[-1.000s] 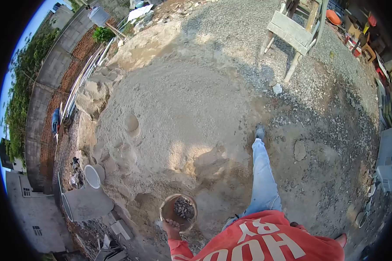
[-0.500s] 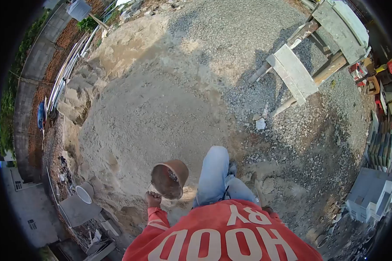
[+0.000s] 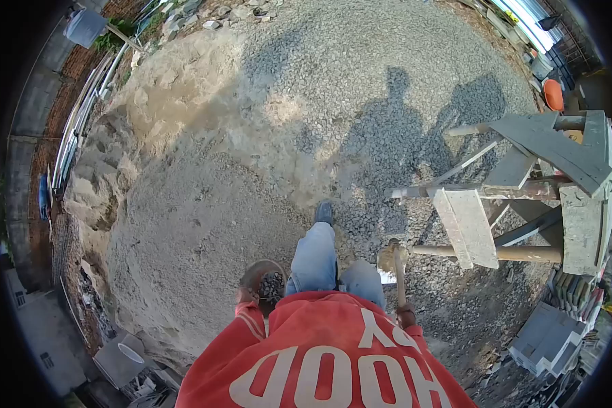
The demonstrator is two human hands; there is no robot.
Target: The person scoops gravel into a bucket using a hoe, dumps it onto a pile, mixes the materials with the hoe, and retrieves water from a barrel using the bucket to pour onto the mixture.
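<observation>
My left hand [image 3: 246,296] is closed at the near side of a brown bucket [image 3: 254,273], carrying it beside my left leg. Dark grey gravel [image 3: 272,287] lies inside the bucket. Low on my right side, my right hand [image 3: 406,315] is wrapped round the wooden handle of a hoe [image 3: 400,282]. The hoe's head is at the far end of the handle, in front of my right thigh. One shoe [image 3: 324,212] is stretched forward on the ground, at the border between the grey sand and the gravel.
Rough wooden trestles with boards [image 3: 466,228] stand close on the right. A broad sand heap [image 3: 183,224] spreads to the left, and crushed stone [image 3: 360,61] covers the ground ahead. Stacked grey blocks [image 3: 547,336] sit at lower right. An orange container [image 3: 553,95] is farther back.
I have stepped forward, and the trestles now appear lower and fuller in view. The bucket hangs less tilted, closer to my leg. My right hand and the hoe now show clearly.
</observation>
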